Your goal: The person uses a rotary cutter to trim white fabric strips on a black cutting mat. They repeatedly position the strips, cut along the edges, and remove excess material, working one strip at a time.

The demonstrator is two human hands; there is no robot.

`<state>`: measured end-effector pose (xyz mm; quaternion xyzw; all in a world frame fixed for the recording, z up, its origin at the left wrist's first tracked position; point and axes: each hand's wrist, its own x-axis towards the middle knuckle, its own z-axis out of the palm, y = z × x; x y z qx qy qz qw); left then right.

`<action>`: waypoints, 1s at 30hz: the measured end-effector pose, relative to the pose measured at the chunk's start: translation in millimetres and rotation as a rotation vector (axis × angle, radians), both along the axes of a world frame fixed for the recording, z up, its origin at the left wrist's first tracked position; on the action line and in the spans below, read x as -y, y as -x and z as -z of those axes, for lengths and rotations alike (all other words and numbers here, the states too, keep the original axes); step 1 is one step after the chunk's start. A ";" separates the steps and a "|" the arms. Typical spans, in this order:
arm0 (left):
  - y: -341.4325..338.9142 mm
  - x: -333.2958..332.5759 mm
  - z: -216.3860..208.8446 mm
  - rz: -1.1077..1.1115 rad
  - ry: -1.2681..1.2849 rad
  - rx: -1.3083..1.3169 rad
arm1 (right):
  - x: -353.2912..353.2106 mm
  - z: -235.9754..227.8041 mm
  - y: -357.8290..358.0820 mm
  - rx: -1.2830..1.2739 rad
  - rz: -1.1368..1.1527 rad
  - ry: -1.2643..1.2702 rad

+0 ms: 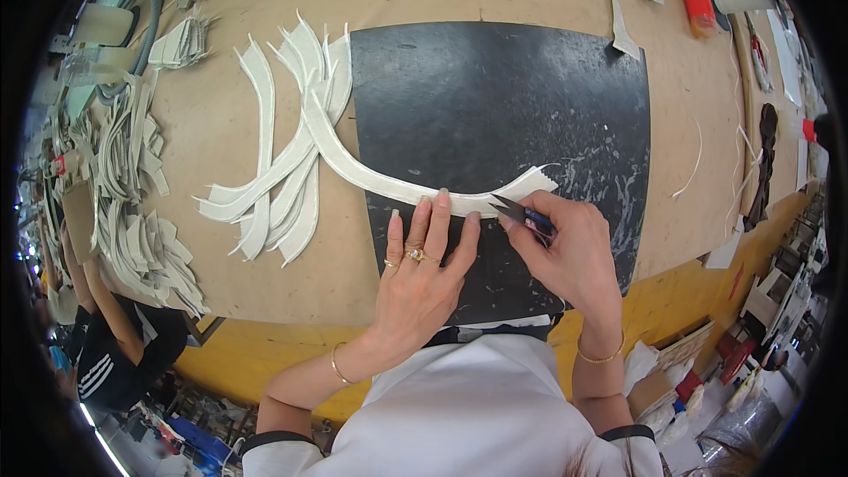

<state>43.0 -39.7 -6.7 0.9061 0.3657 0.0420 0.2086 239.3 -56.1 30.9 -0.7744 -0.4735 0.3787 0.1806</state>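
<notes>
A curved strip of pale grey fabric (380, 184) with white edging runs across the black mat (495, 106), its left end resting over a loose pile of like strips (291, 190). My left hand (422, 252) lies palm down with fingers spread, their tips pressing on the strip's lower edge. My right hand (570, 243) is closed round small dark thread snips (530, 217). The snips' pointed blades are at the strip's lower edge, near its right end. Most of the snips' body is hidden in my fingers.
Bundles of cut strips (146, 238) lie along the table's left side, with more at the far left. At the far right are a red bottle with a yellow top (697, 4) and a curved piece (625, 31) overlapping the mat. A person's arm (115, 318) shows at left.
</notes>
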 end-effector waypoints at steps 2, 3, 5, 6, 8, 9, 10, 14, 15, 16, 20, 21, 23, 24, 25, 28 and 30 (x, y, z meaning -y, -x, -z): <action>-0.8 0.1 -0.4 0.014 -0.057 -0.044 | -0.6 -0.1 0.0 -0.005 0.013 0.015; -1.2 0.2 -0.5 0.020 -0.083 -0.061 | -0.7 -0.4 0.0 -0.006 0.016 0.026; -2.1 0.7 -0.3 0.020 -0.096 -0.060 | -1.0 -0.6 0.1 -0.002 0.018 0.030; -2.5 1.2 0.0 0.022 -0.102 -0.066 | -1.4 -0.4 0.5 0.003 0.018 0.024; -3.5 2.3 1.3 0.011 -0.111 -0.057 | -1.9 -0.7 1.3 0.012 0.023 0.019; -4.2 3.0 2.0 0.006 -0.116 -0.060 | -2.4 -0.9 1.7 0.017 0.028 0.020; -5.6 3.4 3.4 0.005 -0.148 -0.061 | -3.3 -1.0 1.9 0.020 0.034 0.023; -14.3 7.6 5.1 -0.033 -0.243 -0.112 | -11.2 -1.3 -0.5 0.036 -0.016 0.027; -16.9 9.1 4.3 -0.048 -0.260 -0.129 | -14.1 -1.6 -2.9 0.040 -0.043 0.040; -19.3 11.1 3.0 -0.078 -0.229 -0.131 | -16.4 -2.0 -4.2 0.042 -0.068 0.035; -18.6 15.7 -3.9 -0.162 -0.112 -0.101 | -20.7 -3.8 0.0 0.102 -0.128 -0.009; -16.4 14.9 -4.5 -0.173 -0.084 -0.084 | -20.4 -4.3 2.0 0.105 -0.125 0.014; -13.6 14.2 -3.0 -0.122 0.021 -0.008 | -18.0 -4.1 6.3 0.103 -0.126 0.075; -12.6 13.8 -1.7 -0.100 0.074 0.029 | -16.0 -4.2 6.9 0.099 -0.118 0.050; -12.0 13.6 -0.4 -0.080 0.143 0.079 | -14.0 -4.3 6.5 0.092 -0.111 0.030; -14.0 11.9 5.0 -0.037 0.036 0.078 | -11.0 -1.4 0.3 0.133 -0.162 -0.022; -15.7 12.1 6.5 -0.025 -0.005 0.062 | -10.4 0.3 -7.8 0.134 -0.223 -0.053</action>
